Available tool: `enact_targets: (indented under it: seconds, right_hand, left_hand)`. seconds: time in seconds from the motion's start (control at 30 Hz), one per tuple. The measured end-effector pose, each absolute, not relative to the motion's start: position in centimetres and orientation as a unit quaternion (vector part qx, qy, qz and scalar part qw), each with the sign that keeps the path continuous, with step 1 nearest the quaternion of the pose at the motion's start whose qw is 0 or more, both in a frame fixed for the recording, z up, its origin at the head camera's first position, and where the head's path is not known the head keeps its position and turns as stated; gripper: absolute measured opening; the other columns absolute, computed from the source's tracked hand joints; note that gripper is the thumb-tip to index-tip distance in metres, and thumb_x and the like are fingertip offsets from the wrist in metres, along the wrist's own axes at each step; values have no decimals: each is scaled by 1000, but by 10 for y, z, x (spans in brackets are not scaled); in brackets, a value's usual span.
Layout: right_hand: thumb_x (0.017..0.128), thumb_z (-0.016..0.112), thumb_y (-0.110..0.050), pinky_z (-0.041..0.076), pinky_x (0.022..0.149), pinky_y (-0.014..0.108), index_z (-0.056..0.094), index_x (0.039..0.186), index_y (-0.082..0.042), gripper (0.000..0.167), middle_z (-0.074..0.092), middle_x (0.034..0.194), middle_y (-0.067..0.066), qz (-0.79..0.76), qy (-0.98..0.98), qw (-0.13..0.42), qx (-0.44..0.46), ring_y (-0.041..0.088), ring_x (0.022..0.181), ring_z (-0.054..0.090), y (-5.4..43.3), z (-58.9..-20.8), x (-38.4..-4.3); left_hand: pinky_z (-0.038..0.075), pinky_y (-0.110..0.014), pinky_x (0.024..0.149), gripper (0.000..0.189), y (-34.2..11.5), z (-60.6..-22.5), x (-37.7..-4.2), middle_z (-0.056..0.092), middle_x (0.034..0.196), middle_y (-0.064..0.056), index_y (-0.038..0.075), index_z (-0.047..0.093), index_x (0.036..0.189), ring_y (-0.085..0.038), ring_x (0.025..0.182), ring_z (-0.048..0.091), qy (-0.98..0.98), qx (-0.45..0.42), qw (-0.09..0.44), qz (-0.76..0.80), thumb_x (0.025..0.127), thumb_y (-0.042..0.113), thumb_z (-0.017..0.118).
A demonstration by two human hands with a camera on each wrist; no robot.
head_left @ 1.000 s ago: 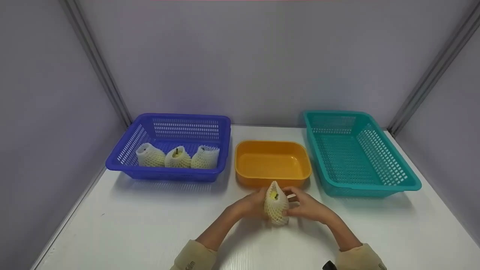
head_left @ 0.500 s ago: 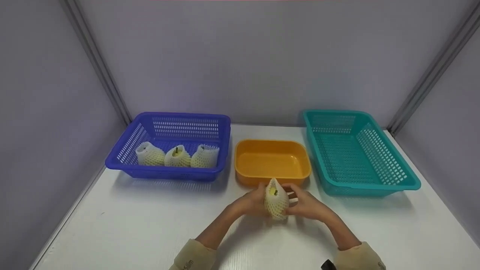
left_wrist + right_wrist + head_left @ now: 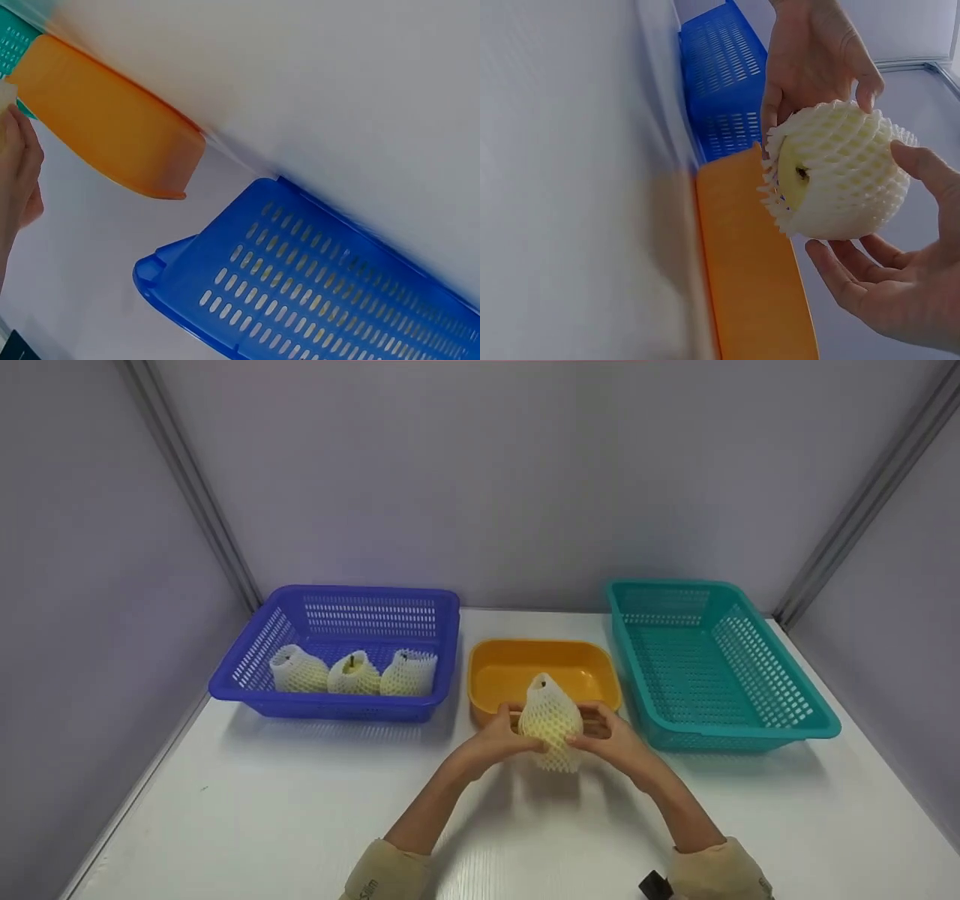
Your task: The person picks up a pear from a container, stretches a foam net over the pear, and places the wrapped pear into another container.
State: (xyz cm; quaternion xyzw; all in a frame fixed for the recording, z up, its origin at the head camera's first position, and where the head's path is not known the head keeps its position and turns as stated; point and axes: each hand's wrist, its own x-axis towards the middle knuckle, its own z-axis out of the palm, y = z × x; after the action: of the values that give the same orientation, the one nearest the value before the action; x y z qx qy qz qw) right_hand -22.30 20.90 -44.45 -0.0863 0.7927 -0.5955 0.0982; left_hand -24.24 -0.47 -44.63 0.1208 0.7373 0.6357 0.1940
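Observation:
A pale yellow pear [image 3: 551,727] in a white foam net is held up between both hands, in front of the orange basin [image 3: 546,652]. My left hand [image 3: 484,746] grips its left side, thumb in front and fingers behind. On the opposite side, my right hand [image 3: 621,744] holds it the same way. The foam net's open end and the pear's dark blossom end [image 3: 802,174] show in the right wrist view. In the left wrist view, only part of the left hand [image 3: 16,176] and a sliver of netting appear at the edge.
A blue slotted basket [image 3: 337,706] at the left holds three net-wrapped pears [image 3: 354,675] in a row. At the right stands a teal slotted basket [image 3: 679,682]. Grey panels [image 3: 480,487] enclose the white table [image 3: 262,795] at the back and sides.
Both hands have raised the pear and turned it, so its side faces the head view more fully. It now overlaps the basin's front rim. The baskets stay in place.

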Motion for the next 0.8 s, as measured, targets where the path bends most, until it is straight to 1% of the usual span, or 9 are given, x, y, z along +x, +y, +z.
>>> enact_targets:
  seconds: [0.1,0.27,0.47,0.6,0.73,0.8]
  right_hand:
    - [83,69,-29,41,92,44,37,132,-6,63,44,129,14,-612,781,98,-74,30,117,44,207,-441,-223]
    - [86,65,-32,44,89,40,38,131,-7,59,41,130,12,-640,761,86,-57,28,115,44,205,-439,-225]
    - [89,59,-38,45,87,38,40,127,-5,54,42,128,12,-675,734,67,-50,29,110,49,204,-436,-224]
    - [88,61,-33,46,87,37,41,126,-4,52,42,127,13,-685,724,63,-53,29,111,47,203,-436,-222]
    - [86,65,-26,46,86,37,43,124,-3,50,43,126,13,-689,720,58,-54,28,113,44,204,-437,-221]
    - [86,66,-23,46,86,38,43,123,-1,48,44,126,13,-694,716,55,-56,28,113,45,203,-437,-221]
  left_hand:
    - [41,-38,88,69,-5,-445,-244,46,115,-12,0,36,128,-23,99,50,729,109,189,649,71,15,71]
    - [43,-38,89,70,-4,-440,-244,42,121,-15,-1,31,130,-25,103,50,705,78,173,683,73,14,69]
    - [42,-37,89,53,-6,-437,-245,42,117,-18,-4,35,121,-26,103,50,677,49,165,716,78,13,60]
    - [40,-40,92,52,-9,-437,-245,43,117,-17,-6,38,125,-27,105,50,662,55,162,730,80,13,57]
    - [37,-44,94,51,-11,-436,-245,48,118,-15,-4,43,128,-27,106,49,683,69,149,711,82,15,56]
    - [37,-44,94,51,-12,-437,-245,48,119,-15,-4,43,129,-27,106,48,685,73,146,710,84,16,55]
